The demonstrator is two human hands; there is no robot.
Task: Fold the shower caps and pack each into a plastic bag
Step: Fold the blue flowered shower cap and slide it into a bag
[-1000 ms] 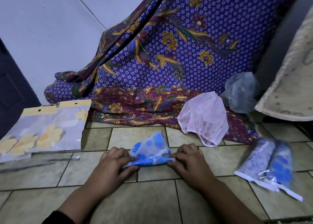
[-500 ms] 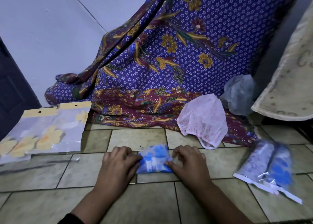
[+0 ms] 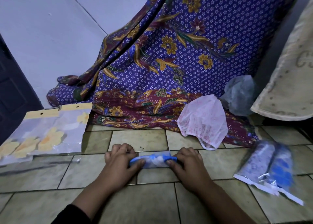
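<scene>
Tiles of the floor (image 3: 152, 205) carry all the work. Near the middle lies the blue cap (image 3: 155, 162), folded into a narrow band running left to right across a grout line. The left hand (image 3: 118, 162) grips its left end, fingers curled over the far side and thumb on the near side; the right hand (image 3: 188, 167) grips the right end the same way. Only a short white-and-blue stretch shows between them.

Right of the hands, well apart, two packed bags (image 3: 269, 167) lie side by side and touching, one holding a pale patterned roll, the other a blue one; they are blurred. Far right of the blue cap, the pink cap (image 3: 203, 122) lies unfolded, partly on the floor and partly on the hem of the cloth (image 3: 169, 62); its lower rim comes nearest the right hand without touching it. Beyond it the grey cap (image 3: 240, 95) sits crumpled on the cloth, beside a pale mat (image 3: 288, 81) that leans in from the right.

At the left, flat bags (image 3: 47, 130) with yellow headers and yellow flowers lie overlapping, near the left hand but apart from it. The cloth, purple with gold flowers and a maroon border, drapes down and spreads on the floor behind everything. Left of it are a pale wall (image 3: 50, 28) and a dark door (image 3: 13, 91).
</scene>
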